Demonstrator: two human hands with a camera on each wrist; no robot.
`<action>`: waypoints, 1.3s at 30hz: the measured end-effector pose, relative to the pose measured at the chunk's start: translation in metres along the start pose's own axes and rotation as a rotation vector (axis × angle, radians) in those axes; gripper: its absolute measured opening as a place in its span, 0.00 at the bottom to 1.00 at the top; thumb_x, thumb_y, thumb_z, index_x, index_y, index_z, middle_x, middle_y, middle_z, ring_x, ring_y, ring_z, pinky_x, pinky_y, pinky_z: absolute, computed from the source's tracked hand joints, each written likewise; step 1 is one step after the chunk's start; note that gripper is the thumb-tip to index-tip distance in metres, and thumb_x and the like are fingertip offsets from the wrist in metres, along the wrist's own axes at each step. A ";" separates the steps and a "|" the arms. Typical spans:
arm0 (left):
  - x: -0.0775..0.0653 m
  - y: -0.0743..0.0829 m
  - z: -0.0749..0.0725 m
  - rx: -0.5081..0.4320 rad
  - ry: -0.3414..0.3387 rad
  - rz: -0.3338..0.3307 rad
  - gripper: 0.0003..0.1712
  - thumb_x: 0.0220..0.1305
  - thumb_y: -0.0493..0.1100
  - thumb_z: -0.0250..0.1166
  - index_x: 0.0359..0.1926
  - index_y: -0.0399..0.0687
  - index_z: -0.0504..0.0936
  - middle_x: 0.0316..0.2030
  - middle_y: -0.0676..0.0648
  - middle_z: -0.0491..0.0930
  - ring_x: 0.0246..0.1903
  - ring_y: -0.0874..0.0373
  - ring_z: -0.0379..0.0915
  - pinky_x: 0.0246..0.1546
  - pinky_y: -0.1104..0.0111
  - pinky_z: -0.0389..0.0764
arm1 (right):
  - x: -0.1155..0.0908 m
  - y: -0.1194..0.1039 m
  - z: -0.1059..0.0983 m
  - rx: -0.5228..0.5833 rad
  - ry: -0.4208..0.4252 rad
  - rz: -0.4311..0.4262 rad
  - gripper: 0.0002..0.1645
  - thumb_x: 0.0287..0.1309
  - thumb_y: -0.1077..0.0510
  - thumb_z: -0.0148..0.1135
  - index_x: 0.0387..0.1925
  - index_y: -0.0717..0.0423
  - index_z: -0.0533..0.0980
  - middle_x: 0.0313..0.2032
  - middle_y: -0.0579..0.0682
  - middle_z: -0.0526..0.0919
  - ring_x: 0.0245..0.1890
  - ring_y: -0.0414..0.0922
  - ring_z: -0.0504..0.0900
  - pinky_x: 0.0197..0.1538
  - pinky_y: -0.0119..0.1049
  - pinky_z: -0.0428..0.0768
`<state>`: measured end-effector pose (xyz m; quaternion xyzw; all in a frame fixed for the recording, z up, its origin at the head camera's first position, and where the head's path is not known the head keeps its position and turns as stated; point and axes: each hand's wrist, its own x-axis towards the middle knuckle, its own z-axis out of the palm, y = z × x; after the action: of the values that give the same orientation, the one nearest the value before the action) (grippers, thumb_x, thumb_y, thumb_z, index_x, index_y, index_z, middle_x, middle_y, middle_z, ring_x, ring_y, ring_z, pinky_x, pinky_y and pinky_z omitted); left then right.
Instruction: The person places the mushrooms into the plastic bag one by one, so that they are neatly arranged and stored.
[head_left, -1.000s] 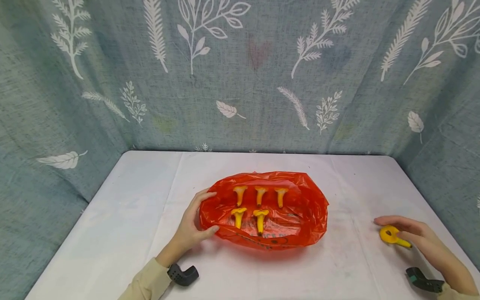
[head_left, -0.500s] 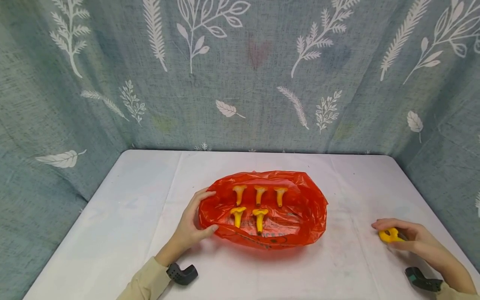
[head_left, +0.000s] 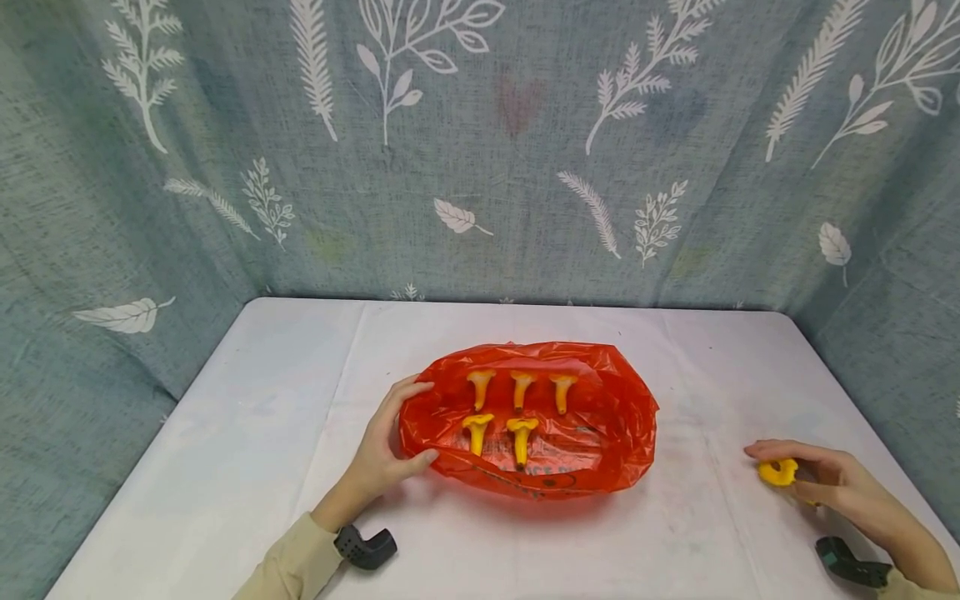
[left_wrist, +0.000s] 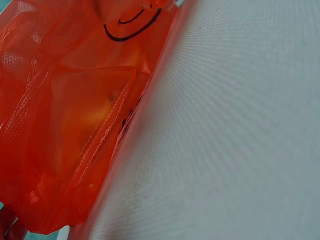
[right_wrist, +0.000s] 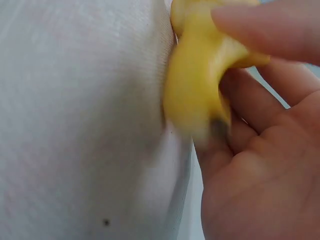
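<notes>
A red plastic bag lies spread open at mid-table, with several yellow chanterelle mushrooms in two rows inside it. My left hand holds the bag's left rim, fingers at the back and thumb at the front. Only the bag's red film and the white cloth show in the left wrist view; the left fingers are mostly out of sight there. Far to the right, my right hand pinches one more yellow chanterelle low over the table. The right wrist view shows the thumb on this chanterelle's cap, its stem towards the palm.
A white cloth covers the table. Grey-green curtains with white leaf prints stand behind it and on both sides. Dark curved devices sit at both wrists.
The fingers and thumb of my right hand have closed round the chanterelle and turned it slightly, with its stem now mostly hidden by the hand. My left hand and the bag have stayed put.
</notes>
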<state>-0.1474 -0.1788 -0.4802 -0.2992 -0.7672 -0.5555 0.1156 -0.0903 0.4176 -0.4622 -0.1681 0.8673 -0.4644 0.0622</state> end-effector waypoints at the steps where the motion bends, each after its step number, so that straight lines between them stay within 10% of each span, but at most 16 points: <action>1: 0.000 0.000 0.000 0.000 -0.001 -0.001 0.46 0.46 0.38 0.74 0.68 0.46 0.66 0.69 0.44 0.63 0.65 0.50 0.63 0.57 0.64 0.76 | 0.000 0.000 0.001 -0.008 0.012 0.008 0.24 0.53 0.77 0.60 0.54 0.68 0.78 0.54 0.43 0.83 0.56 0.22 0.70 0.51 0.13 0.66; 10: -0.001 -0.002 0.000 -0.012 0.004 0.012 0.45 0.47 0.39 0.75 0.68 0.46 0.67 0.69 0.46 0.64 0.67 0.48 0.60 0.65 0.65 0.68 | 0.002 -0.008 0.007 -0.105 0.129 0.155 0.14 0.57 0.63 0.69 0.47 0.62 0.82 0.48 0.43 0.86 0.48 0.22 0.76 0.47 0.14 0.69; 39: 0.000 -0.004 -0.001 -0.019 0.008 0.038 0.45 0.47 0.38 0.75 0.68 0.44 0.67 0.68 0.44 0.64 0.66 0.49 0.62 0.62 0.65 0.71 | 0.014 -0.024 0.019 -0.177 0.163 0.050 0.09 0.55 0.66 0.70 0.39 0.55 0.84 0.45 0.52 0.86 0.46 0.26 0.78 0.45 0.19 0.75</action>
<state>-0.1495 -0.1803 -0.4832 -0.3128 -0.7556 -0.5615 0.1265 -0.0925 0.3850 -0.4525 -0.1130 0.9111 -0.3963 -0.0121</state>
